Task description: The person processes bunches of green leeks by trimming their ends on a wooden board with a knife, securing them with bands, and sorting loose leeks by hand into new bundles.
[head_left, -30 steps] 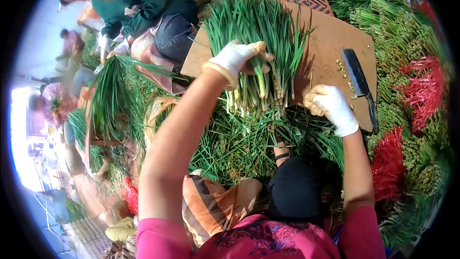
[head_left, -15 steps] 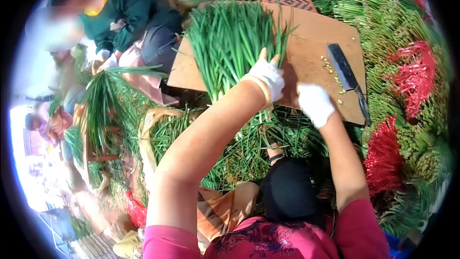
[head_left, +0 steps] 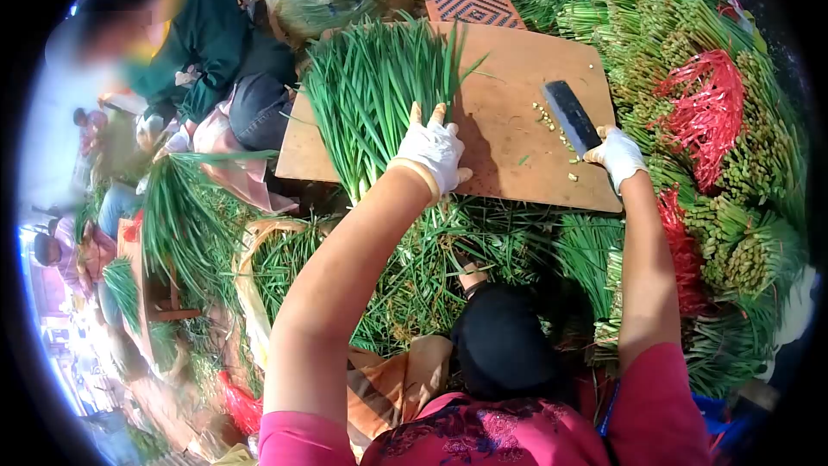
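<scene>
- Resting, by a clock centred on the flat, tan board (head_left: 509, 78), at 9 o'clock with leaf tips fanned toward 11: a thick bundle of long, slender green stalks (head_left: 371, 91).
- Laid at 7 o'clock over the lower right part of that bundle, with fingers extended and parted rather than clenched: the left hand in a thin white glove (head_left: 431, 154).
- Closed at 4 o'clock on the lower end of a black, broad-bladed knife (head_left: 569, 112), with the handle hidden from sight: the right hand in a matching white glove (head_left: 619, 155).
- Lying at 3 o'clock on the board, with the blade tip pointing toward 11.
- Scattered just beside the blade on its 9 o'clock side: small, pale yellow-green scraps (head_left: 543, 116).
- Heaped between 6 and 7 o'clock, below the board's edge: loose green leaf trimmings (head_left: 379, 293).
- Stacked from 1 to 4 o'clock: bundled green stalks with pale ends (head_left: 750, 181), topped near 3 with shiny red plastic strands (head_left: 711, 112).
- Set at 12 o'clock: an orange-and-dark woven panel (head_left: 476, 9).
- Bent forward near 10 o'clock: a person in a dark green top with a yellow collar (head_left: 211, 34).
</scene>
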Motion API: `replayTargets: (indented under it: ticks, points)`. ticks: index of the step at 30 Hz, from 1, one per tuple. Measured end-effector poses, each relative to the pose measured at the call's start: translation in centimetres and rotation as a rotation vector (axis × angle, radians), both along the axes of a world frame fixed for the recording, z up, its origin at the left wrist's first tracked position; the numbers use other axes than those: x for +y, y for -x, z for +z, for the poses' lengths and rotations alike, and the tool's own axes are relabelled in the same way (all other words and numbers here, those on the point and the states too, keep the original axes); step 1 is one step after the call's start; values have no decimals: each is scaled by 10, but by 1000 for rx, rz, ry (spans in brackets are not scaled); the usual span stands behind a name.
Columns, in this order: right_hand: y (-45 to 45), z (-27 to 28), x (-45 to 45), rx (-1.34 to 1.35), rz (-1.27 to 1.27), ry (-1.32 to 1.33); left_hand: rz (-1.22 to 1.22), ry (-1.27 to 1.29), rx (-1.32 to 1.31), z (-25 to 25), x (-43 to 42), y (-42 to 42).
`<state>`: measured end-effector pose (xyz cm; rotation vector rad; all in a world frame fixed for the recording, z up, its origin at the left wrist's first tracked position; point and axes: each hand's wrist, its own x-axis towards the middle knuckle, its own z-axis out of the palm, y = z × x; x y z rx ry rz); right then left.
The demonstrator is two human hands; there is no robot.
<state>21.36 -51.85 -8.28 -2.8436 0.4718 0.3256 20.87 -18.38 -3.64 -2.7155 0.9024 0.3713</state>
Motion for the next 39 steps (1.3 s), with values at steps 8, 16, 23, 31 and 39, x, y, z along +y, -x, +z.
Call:
replayTargets:
  ticks: [8,16,23,31,39]
  points:
    - [7,-9,-23,-127,33,-274,84,122,17,-7,6,7]
    - [-72,23,-8,-537,112,-269,98,169,11,-9,9,8]
    - [-63,2,-10,-423,388,-164,98,231,10,-16,14,4]
    - [89,62,-19,150,777,-359,78,253,-22,-18,18,6]
    - [48,55,21,-479,930,353,86,233,-61,-25,11,5]
